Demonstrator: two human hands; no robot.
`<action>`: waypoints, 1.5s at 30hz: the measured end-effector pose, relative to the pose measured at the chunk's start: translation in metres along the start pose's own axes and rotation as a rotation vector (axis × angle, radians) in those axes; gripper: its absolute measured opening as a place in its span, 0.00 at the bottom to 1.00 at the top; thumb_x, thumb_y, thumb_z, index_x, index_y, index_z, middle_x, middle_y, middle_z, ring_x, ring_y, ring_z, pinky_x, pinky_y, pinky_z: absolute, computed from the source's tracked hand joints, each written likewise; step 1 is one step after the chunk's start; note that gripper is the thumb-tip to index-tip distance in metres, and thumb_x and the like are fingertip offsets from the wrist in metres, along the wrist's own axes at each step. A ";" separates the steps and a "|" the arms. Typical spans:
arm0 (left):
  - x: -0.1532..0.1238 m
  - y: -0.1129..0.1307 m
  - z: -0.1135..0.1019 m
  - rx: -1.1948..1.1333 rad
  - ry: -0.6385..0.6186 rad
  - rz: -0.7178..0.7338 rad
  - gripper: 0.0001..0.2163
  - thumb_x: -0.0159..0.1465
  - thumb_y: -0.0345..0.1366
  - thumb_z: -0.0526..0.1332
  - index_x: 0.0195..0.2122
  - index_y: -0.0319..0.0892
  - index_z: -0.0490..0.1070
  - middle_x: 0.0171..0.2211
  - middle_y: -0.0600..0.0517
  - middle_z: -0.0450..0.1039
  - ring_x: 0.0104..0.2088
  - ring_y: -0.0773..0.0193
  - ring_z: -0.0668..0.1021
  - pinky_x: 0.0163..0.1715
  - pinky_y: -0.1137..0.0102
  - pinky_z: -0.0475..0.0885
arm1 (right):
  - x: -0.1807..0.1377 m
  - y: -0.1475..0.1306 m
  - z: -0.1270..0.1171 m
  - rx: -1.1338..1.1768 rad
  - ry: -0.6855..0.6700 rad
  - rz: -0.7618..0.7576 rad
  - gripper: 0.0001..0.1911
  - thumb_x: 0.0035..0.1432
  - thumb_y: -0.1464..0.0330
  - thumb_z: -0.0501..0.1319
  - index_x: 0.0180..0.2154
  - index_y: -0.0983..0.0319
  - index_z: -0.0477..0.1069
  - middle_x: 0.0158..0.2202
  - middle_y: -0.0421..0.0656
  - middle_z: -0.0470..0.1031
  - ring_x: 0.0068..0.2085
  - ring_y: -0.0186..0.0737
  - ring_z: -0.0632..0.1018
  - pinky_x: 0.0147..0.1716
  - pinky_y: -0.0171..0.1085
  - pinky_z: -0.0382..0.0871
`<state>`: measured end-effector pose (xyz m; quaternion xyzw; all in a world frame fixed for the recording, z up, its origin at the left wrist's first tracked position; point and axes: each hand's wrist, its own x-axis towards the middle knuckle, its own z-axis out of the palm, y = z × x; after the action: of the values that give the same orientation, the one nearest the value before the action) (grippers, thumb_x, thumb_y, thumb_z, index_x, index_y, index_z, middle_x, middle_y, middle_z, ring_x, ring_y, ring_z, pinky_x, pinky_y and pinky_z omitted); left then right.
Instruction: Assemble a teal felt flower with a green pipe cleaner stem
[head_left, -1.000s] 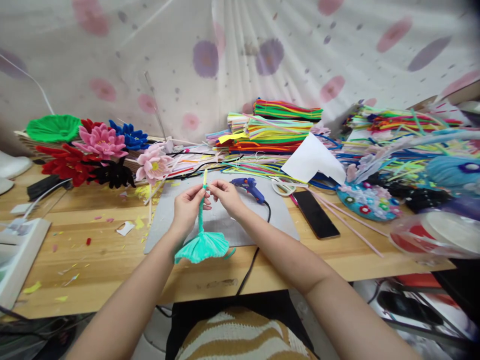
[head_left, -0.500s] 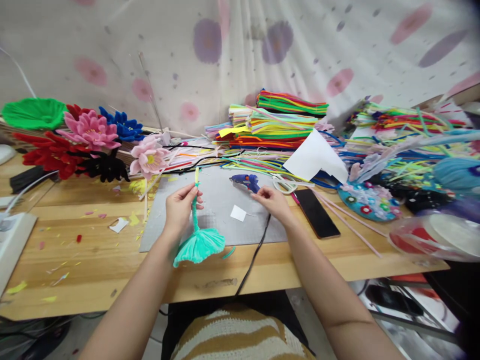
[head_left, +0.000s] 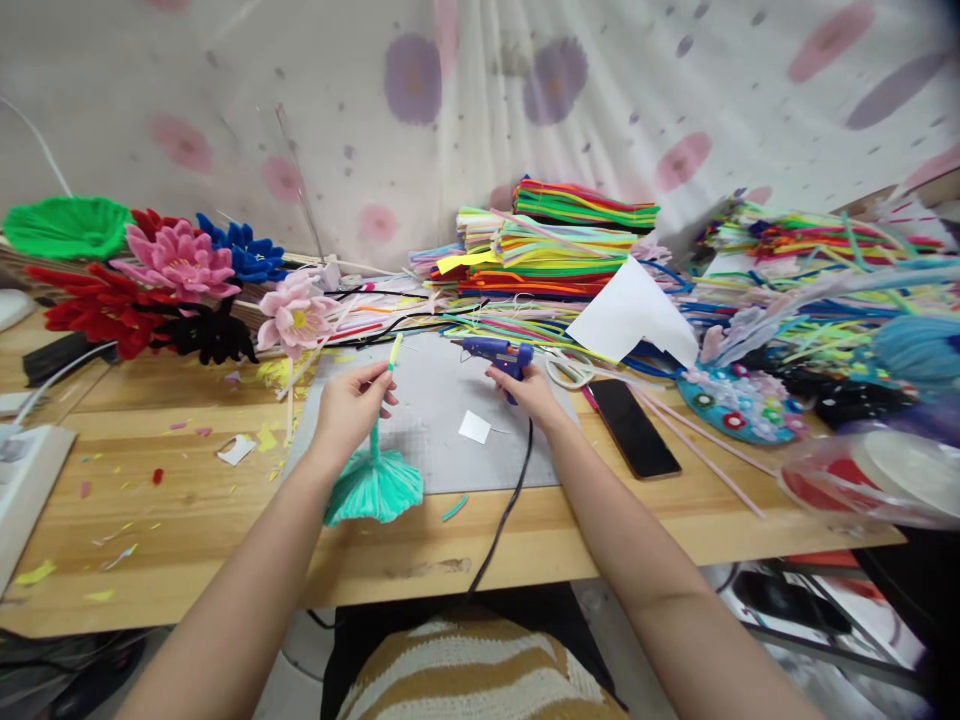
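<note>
My left hand (head_left: 351, 405) is closed round the stem of a teal pipe-cleaner flower (head_left: 375, 487), whose fan-shaped head hangs below the hand. A yellow-green tip pokes up above the fingers. My right hand (head_left: 527, 389) is wrapped round the handle of a blue glue gun (head_left: 493, 350), lifted a little above the grey mat (head_left: 435, 400). The gun's black cord (head_left: 504, 515) runs down off the table's front edge. A small white paper square (head_left: 475, 427) lies on the mat between my hands.
Finished pipe-cleaner flowers (head_left: 180, 265) lie at the back left. Stacks of coloured pipe cleaners (head_left: 555, 245) fill the back and right. Scissors (head_left: 568, 368), a black phone (head_left: 632, 426), a white sheet (head_left: 634, 315) and a blue decorated disc (head_left: 731, 403) sit to the right.
My right hand let go of the flower stem, moved right and took hold of the glue gun. The white paper square now lies on the mat. The left hand lowered the flower slightly leftward.
</note>
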<state>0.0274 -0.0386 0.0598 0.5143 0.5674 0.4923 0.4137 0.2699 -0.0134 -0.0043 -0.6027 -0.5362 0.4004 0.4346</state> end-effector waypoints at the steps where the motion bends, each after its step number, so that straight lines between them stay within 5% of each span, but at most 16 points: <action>1: 0.002 0.000 -0.001 0.028 -0.006 0.008 0.13 0.49 0.38 0.62 0.33 0.37 0.75 0.22 0.53 0.70 0.19 0.70 0.72 0.13 0.76 0.68 | -0.005 -0.005 0.001 0.079 -0.059 0.011 0.22 0.43 0.52 0.61 0.30 0.65 0.71 0.20 0.40 0.68 0.21 0.32 0.66 0.22 0.33 0.59; 4: 0.005 0.000 -0.002 0.062 -0.014 0.010 0.11 0.49 0.37 0.61 0.32 0.37 0.75 0.21 0.53 0.70 0.18 0.70 0.72 0.12 0.76 0.68 | -0.017 -0.017 0.009 0.200 -0.163 0.021 0.21 0.41 0.53 0.63 0.27 0.65 0.70 0.17 0.37 0.64 0.18 0.28 0.62 0.19 0.32 0.56; 14: 0.002 0.002 0.002 0.061 -0.017 0.009 0.10 0.48 0.37 0.62 0.29 0.37 0.75 0.20 0.53 0.69 0.17 0.71 0.70 0.12 0.76 0.68 | -0.018 -0.017 0.038 0.153 -0.102 -0.115 0.18 0.40 0.55 0.65 0.30 0.62 0.73 0.27 0.41 0.74 0.28 0.36 0.72 0.31 0.36 0.65; 45: 0.001 0.000 0.003 0.121 -0.040 0.023 0.12 0.51 0.37 0.60 0.33 0.35 0.75 0.22 0.52 0.69 0.18 0.70 0.71 0.13 0.74 0.69 | -0.020 -0.025 0.036 0.032 -0.099 -0.210 0.17 0.43 0.55 0.63 0.29 0.63 0.73 0.25 0.41 0.73 0.28 0.37 0.73 0.31 0.36 0.66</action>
<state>0.0299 -0.0372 0.0596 0.5549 0.5817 0.4513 0.3873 0.2265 -0.0288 0.0091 -0.5158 -0.6107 0.3904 0.4566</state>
